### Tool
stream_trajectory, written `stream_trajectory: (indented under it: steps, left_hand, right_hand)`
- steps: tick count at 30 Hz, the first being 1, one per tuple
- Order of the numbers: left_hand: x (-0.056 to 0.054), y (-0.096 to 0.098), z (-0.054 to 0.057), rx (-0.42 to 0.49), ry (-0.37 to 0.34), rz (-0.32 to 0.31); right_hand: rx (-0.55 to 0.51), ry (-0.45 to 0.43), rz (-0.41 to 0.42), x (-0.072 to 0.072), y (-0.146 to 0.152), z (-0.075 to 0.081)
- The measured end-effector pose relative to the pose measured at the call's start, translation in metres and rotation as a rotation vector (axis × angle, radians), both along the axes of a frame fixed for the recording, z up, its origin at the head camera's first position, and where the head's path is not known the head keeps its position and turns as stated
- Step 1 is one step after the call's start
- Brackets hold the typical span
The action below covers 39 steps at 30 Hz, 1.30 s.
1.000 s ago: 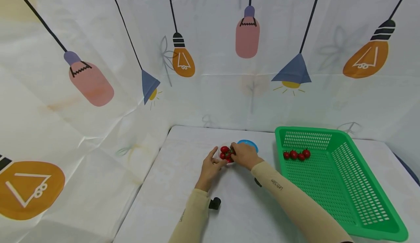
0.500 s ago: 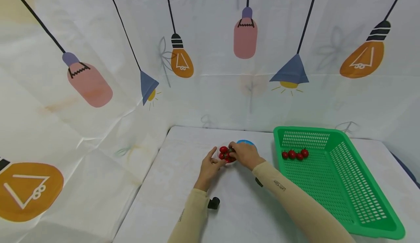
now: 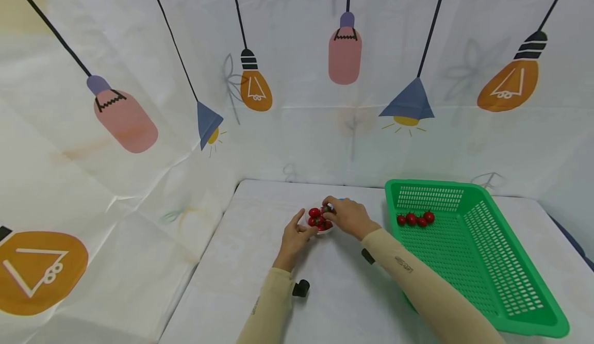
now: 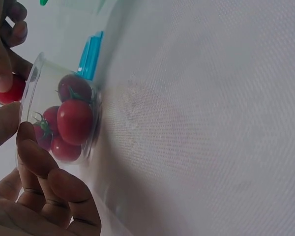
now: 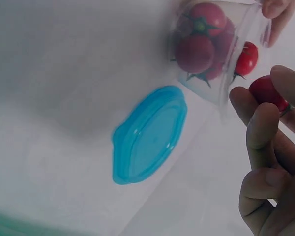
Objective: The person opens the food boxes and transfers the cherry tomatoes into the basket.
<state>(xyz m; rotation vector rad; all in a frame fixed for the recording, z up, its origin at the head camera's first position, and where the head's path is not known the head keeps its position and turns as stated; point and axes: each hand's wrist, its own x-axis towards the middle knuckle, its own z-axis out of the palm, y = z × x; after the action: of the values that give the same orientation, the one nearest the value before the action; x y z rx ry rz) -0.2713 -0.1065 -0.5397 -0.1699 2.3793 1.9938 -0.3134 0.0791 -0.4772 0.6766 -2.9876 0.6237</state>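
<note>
A small clear plastic container (image 5: pixel 226 44) stands on the white table, with several red cherry tomatoes (image 4: pixel 74 122) inside. My left hand (image 3: pixel 293 243) holds it at the rim, thumb and fingers on either side. Over the container's mouth, my right hand (image 3: pixel 351 219) pinches one cherry tomato (image 5: pixel 266 92) between thumb and fingertips. In the right wrist view another tomato (image 5: pixel 247 59) shows at the rim. Flat on the table by the container lies a blue lid (image 5: pixel 152 137), mostly hidden behind my right hand in the head view.
To the right is a large green perforated basket (image 3: pixel 457 266). A short row of cherry tomatoes (image 3: pixel 411 219) lies at its far left. Behind the table (image 3: pixel 250 261) and along its left side hangs a white sheet (image 3: pixel 297 127) printed with lamps.
My right hand has lifted slightly at the container's mouth, pinching a tomato, and covers more of the blue lid. The left hand keeps its hold. The head view has shifted a little.
</note>
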Motion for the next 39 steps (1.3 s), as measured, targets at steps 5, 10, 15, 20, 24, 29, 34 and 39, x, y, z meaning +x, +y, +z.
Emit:
stream_trajectory:
  steps: [5,10,15,20,24,29,34,39]
  left_hand:
    - [0.000,-0.002,-0.001,0.003,-0.006,-0.010]
    - [0.000,-0.002,-0.002,0.013,-0.019,-0.009]
    - [-0.001,-0.002,-0.003,0.020,-0.041,-0.009]
    - [-0.001,-0.001,-0.002,0.026,-0.065,-0.001]
    - [-0.002,-0.001,-0.003,0.028,-0.073,0.000]
    - [-0.005,0.001,-0.004,0.022,-0.077,-0.009]
    - [-0.005,0.003,-0.003,0.013,-0.069,-0.030]
    - [-0.005,0.005,-0.001,-0.020,-0.070,-0.044]
  right_hand:
    - [-0.078,-0.063,-0.028,0.000,0.006,0.008]
    - [-0.108,-0.074,-0.047,0.004,0.011,0.020]
    - [-0.127,-0.073,-0.065,0.010,0.015,0.030]
    - [-0.154,-0.021,-0.067,0.015,0.023,0.034]
    - [-0.179,0.019,-0.057,0.017,0.031,0.036]
    - [-0.208,0.031,-0.059,0.020,0.040,0.043]
    - [-0.201,0.016,-0.079,0.022,0.050,0.048]
    - [-0.190,-0.007,-0.109,0.023,0.062,0.050]
